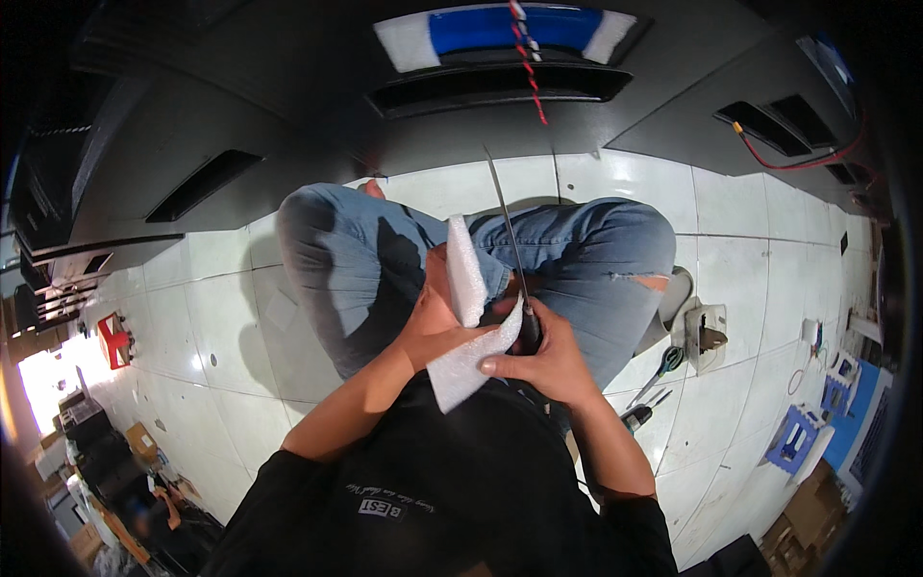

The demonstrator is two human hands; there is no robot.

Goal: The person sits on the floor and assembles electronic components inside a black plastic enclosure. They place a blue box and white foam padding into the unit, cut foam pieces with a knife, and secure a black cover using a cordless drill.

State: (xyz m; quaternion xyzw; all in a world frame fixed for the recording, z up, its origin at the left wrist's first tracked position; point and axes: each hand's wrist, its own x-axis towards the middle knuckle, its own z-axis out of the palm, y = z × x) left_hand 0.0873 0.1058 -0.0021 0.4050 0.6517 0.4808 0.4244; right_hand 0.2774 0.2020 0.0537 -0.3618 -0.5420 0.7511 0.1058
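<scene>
Over the jeans [601, 240], the hands close together, the left hand [430, 322] clamps white foam [465, 279] while the right hand [556, 361] grips a long knife [530, 332], so good work likely means steadying the foam, left hand clear of the blade [510, 228].

Foam [461, 371] between left hand [435, 325] and right hand [550, 360]; scissors [670, 360] on floor [721, 413], right of the right thigh [608, 317].
</scene>
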